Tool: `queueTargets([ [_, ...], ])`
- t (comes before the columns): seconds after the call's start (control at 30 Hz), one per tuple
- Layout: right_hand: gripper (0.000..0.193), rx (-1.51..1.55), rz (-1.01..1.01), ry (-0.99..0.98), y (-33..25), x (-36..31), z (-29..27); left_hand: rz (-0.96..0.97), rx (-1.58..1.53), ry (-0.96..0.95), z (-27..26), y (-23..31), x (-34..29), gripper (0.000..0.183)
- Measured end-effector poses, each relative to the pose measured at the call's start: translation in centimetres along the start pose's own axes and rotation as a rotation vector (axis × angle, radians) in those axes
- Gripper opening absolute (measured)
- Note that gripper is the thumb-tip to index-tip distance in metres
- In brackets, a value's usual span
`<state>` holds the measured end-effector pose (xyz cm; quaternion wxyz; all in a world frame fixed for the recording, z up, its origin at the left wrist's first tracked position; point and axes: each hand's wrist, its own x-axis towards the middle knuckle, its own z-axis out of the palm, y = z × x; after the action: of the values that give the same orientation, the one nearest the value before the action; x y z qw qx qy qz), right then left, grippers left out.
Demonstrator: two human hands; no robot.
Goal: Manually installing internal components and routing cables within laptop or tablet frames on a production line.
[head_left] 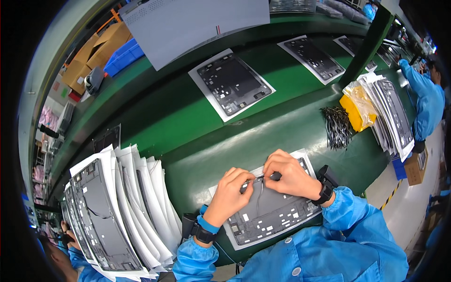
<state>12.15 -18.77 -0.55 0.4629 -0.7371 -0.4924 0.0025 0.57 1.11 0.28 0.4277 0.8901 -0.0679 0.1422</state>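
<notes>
In front of me a thin black tablet panel [277,214], dotted with small white patches, lies on a white sheet [236,243] on the green bench. A narrow dark flex cable [260,191] runs down its middle from between my fingertips. My left hand [231,193] is closed in a pinch at the upper end of this cable. Close beside it, my right hand [290,174] also pinches there, thumb against fingers. The fingers largely hide the cable's end. Both hands rest over the panel's far edge.
A tall stack of panels with white sheets [141,197] stands at left. To the right are a heap of dark strips [336,127], a yellow box [355,110] and another panel stack [394,113]. Sheeted panels [232,82] lie on the green belt beyond. A co-worker [426,96] stands far right.
</notes>
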Motion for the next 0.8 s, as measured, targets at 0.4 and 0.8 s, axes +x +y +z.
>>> queueTargets([
  [0.4,0.007,0.068,0.263,-0.197,-0.4,2.6,-2.0,-0.147,0.252,-0.355,-4.3,3.9,2.6,0.018],
  [0.8,0.008,0.077,0.084,-0.172,2.1,0.7,-1.7,-0.105,0.072,-0.206,0.3,1.1,3.8,0.013],
])
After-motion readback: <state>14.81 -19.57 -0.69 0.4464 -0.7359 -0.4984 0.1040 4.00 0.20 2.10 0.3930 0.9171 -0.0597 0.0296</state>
